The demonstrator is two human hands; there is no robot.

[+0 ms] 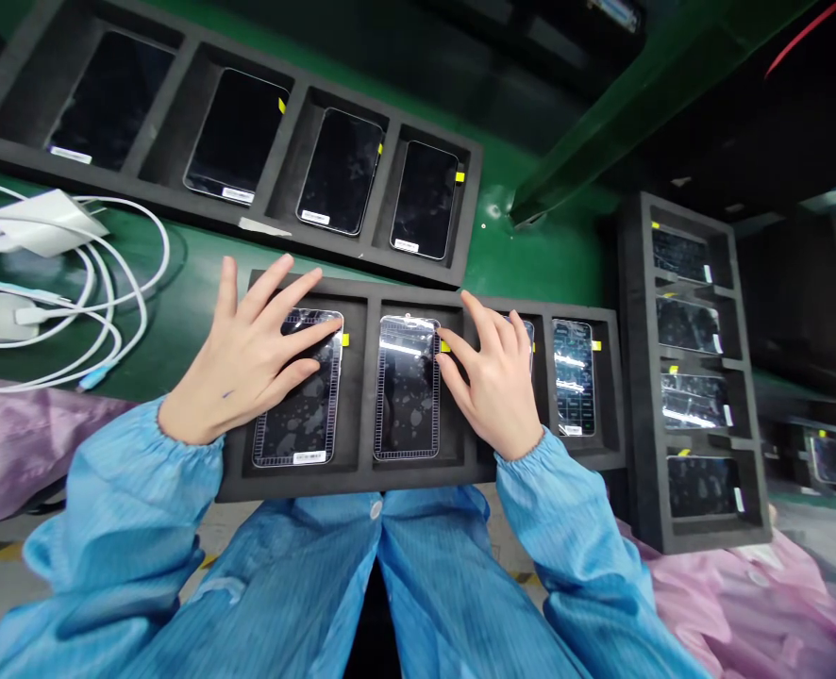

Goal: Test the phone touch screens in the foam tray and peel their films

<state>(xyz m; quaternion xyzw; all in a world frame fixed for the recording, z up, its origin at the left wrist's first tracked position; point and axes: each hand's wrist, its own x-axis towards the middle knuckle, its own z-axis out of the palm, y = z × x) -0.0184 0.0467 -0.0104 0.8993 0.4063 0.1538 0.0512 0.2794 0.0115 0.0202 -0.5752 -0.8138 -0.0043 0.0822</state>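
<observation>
Both bare hands are apart and spread flat, clamping nothing. The left hand [244, 354] rests with its fingers across the upper part of the first phone [305, 415] in the black foam tray [347, 481] at lower centre, while the right hand [493, 387] lies with its fingertips [453, 354] against the right edge of the second phone [408, 396] and its palm over the third phone [527, 335], which is almost hidden. The fourth phone [572, 377], at that tray's right end, is uncovered. All the phones in view in this tray sit in their own compartments, and the first, second and fourth show a glossy clear film with a printed grid border and a yellow tab at the edge; the third shows too little to tell. At upper left, a second foam tray [347, 247] holds four dark phones, each with a white label and most with a yellow tab – no grid border shows on them. A third foam tray [747, 377] stands at right with four more phones, glare on some of their screens. White chargers [46, 222] and coiled cables [135, 283] lie on the green bench [545, 255] at left, and blue sleeves [135, 481] reach in from the bottom of the frame.
</observation>
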